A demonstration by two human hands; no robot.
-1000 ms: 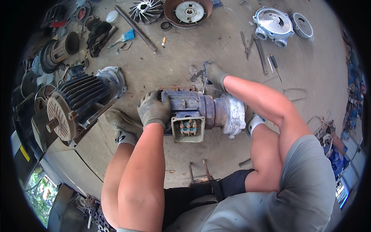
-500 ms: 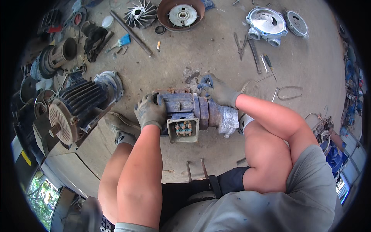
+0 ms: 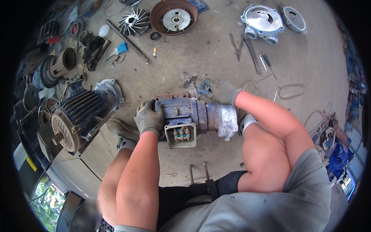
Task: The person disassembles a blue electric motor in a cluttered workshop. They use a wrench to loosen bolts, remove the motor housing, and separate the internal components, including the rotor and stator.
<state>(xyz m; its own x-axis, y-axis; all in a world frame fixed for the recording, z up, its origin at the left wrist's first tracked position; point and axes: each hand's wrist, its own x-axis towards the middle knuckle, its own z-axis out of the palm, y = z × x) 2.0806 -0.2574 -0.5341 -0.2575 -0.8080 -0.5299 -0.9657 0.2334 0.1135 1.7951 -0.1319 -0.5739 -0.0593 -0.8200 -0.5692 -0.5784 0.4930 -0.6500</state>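
A worn blue electric motor (image 3: 176, 109) lies on its side on the concrete floor between my legs. Its square terminal box (image 3: 180, 146) is uncovered and faces me, with corroded terminals inside. Silvery paint coats the casting (image 3: 227, 120) at its right end. My left hand (image 3: 150, 118), in a grey work glove, wraps around the motor's left end. Over the far side of the motor, near its flange, my gloved right hand (image 3: 219, 92) has its fingers curled together. What those fingers hold, if anything, is hidden.
A second finned motor (image 3: 83, 106) stands at the left. Farther off lie a metal bar (image 3: 129, 41), a paintbrush (image 3: 120, 48), a fan wheel (image 3: 134, 21) and a rusty round cover (image 3: 156, 15). Pliers (image 3: 236, 47), a wrench (image 3: 263, 63), a screwdriver (image 3: 269, 65) and a silver pump casing (image 3: 262, 19) are at the right.
The view has shifted slightly. My right hand's fingers have turned and curled inward a little at the far side of the motor. My left hand keeps its hold on the motor.
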